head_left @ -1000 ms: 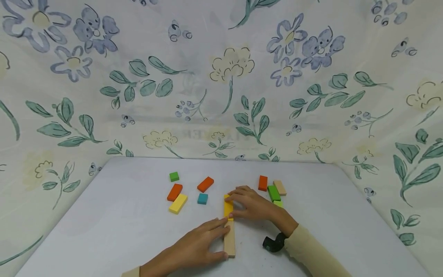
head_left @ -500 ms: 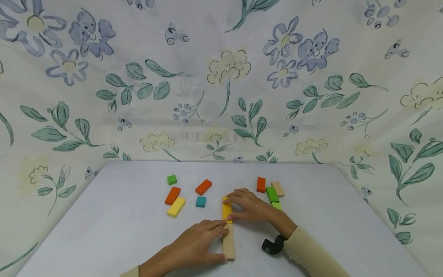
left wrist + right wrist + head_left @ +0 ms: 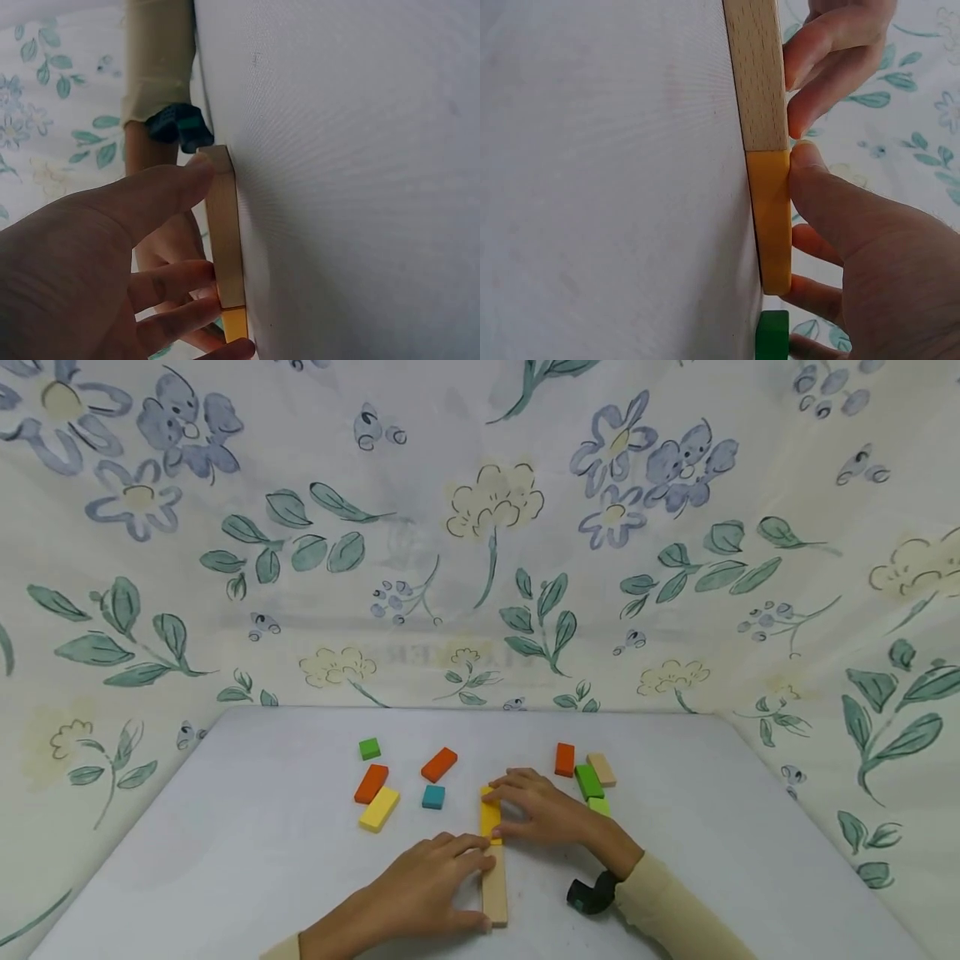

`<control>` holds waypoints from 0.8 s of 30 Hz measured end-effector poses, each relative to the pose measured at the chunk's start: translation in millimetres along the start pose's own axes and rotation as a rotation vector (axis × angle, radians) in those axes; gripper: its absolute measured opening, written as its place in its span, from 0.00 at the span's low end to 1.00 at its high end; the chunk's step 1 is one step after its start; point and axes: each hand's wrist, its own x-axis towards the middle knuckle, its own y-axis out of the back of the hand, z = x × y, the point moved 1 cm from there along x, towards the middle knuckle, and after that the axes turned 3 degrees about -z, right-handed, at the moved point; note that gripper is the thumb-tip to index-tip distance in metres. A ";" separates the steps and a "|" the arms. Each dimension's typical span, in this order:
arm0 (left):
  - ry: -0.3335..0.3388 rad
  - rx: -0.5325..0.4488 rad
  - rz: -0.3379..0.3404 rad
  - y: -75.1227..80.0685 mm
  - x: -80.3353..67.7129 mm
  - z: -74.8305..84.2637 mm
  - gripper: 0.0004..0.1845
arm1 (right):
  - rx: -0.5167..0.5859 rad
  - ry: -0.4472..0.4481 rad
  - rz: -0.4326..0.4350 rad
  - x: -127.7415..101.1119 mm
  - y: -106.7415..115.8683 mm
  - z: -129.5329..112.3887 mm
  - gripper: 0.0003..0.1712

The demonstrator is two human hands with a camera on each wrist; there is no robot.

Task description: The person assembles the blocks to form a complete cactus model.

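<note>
A plain wooden block [image 3: 494,889] and a yellow-orange block [image 3: 491,814] lie end to end on the white table, their ends meeting in the right wrist view. My left hand [image 3: 431,889] holds the wooden block from the left, thumb at its near end and fingertips along its edge close to the joint. From the right, my right hand [image 3: 543,810] spans the yellow-orange block, thumb beside the joint and fingers at the far end. A green block [image 3: 772,335] shows just past that end in the right wrist view.
At the left lie a small green block [image 3: 370,748], two red-orange blocks, a pale yellow block [image 3: 379,810] and a teal block [image 3: 433,797]. Farther right sit a red-orange block [image 3: 565,760], a wooden block [image 3: 602,769] and two green ones. A black device [image 3: 592,893] is at my right wrist.
The head view has shifted slightly. Both hands and the blocks keep their places relative to each other.
</note>
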 end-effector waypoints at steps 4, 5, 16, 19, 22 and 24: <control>0.006 -0.005 0.016 1.5 -0.8 0.0 0.39 | 0.018 -0.001 -0.006 1.1 1.5 1.5 0.30; 0.008 -0.005 0.021 1.6 -0.8 0.1 0.41 | 0.029 -0.005 -0.005 1.2 2.3 2.5 0.30; -0.005 0.055 0.028 1.4 0.0 0.7 0.45 | 0.226 -0.093 0.178 -2.2 25.2 25.2 0.18; -0.009 0.046 0.011 1.1 0.7 0.7 0.44 | 0.188 -0.078 0.152 -1.8 26.8 31.1 0.17; -0.008 0.025 -0.003 0.0 1.4 1.2 0.43 | 0.173 -0.064 0.112 -1.2 27.2 34.6 0.17; -0.008 0.023 -0.003 -1.2 1.4 1.2 0.43 | 0.166 -0.044 0.083 -0.4 27.2 36.1 0.18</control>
